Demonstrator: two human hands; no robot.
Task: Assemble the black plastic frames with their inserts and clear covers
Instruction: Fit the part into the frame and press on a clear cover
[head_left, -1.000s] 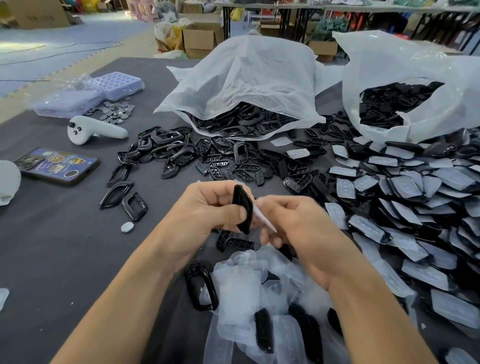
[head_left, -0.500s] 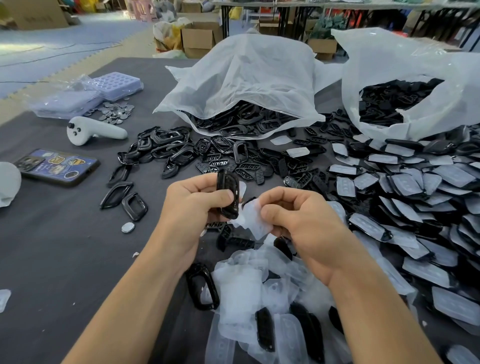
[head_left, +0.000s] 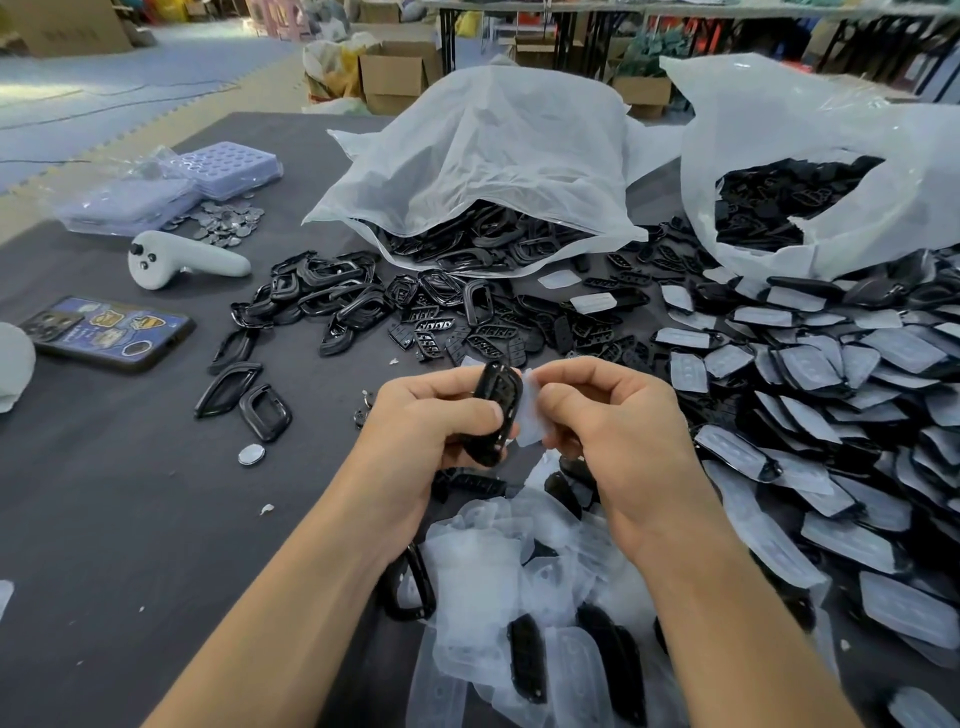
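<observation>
My left hand (head_left: 434, 421) grips a black plastic frame (head_left: 496, 410) upright above the table, thumb across its front. My right hand (head_left: 602, 415) pinches a clear cover (head_left: 530, 415) and holds it against the frame's right side. Loose black frames (head_left: 322, 296) and black inserts (head_left: 452, 338) lie spread beyond my hands. A heap of clear covers (head_left: 498, 582) lies just below them, with a few black pieces mixed in. Finished pieces with clear covers (head_left: 831, 389) are piled at the right.
Two white plastic bags (head_left: 488, 156) (head_left: 810, 135) of black parts sit at the back. On the left are a phone (head_left: 109, 332), a white controller (head_left: 182, 257), several coin-like discs (head_left: 228, 221) and blue trays (head_left: 223, 166). A single disc (head_left: 251, 455) lies near two frames.
Both hands have shifted slightly. The frame has turned in my left hand, and the clear cover now lies flat against its right side instead of hanging lower between the hands.
</observation>
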